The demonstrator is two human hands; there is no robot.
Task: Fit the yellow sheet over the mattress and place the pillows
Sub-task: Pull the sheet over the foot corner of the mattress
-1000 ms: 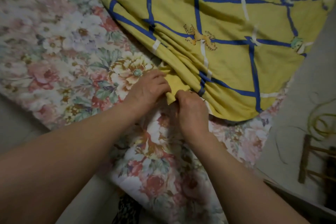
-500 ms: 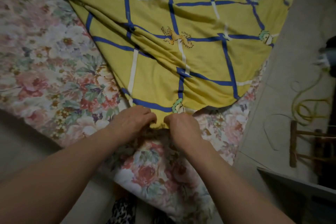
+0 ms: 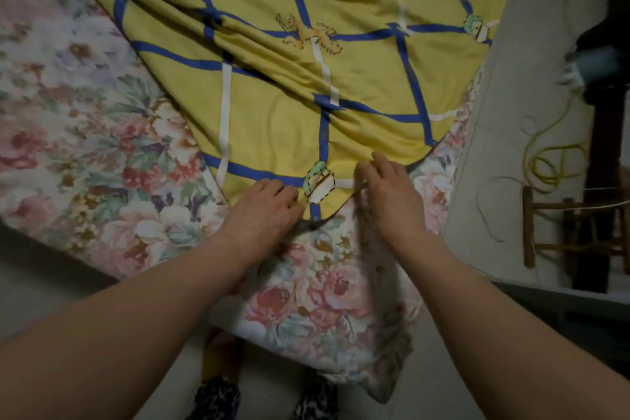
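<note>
Where yellow sheet (image 3: 272, 85) ends, mattress (image 3: 85, 153) corner bare.

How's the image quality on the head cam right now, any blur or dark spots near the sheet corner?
Head view: dim, soft overall; right hand slightly motion-blurred, left hand sharper; yellow sheet readable, its corner casting a dark shadow on the floral mattress; right edge near the stool very dark; wide-angle bending at the borders.

pale floor (image 3: 531, 85), wooden stool (image 3: 576, 232).

Home bedroom; floral mattress (image 3: 102, 153) under yellow sheet (image 3: 306, 78); wooden stool (image 3: 572, 228), yellow cord (image 3: 549, 160) on floor
</note>
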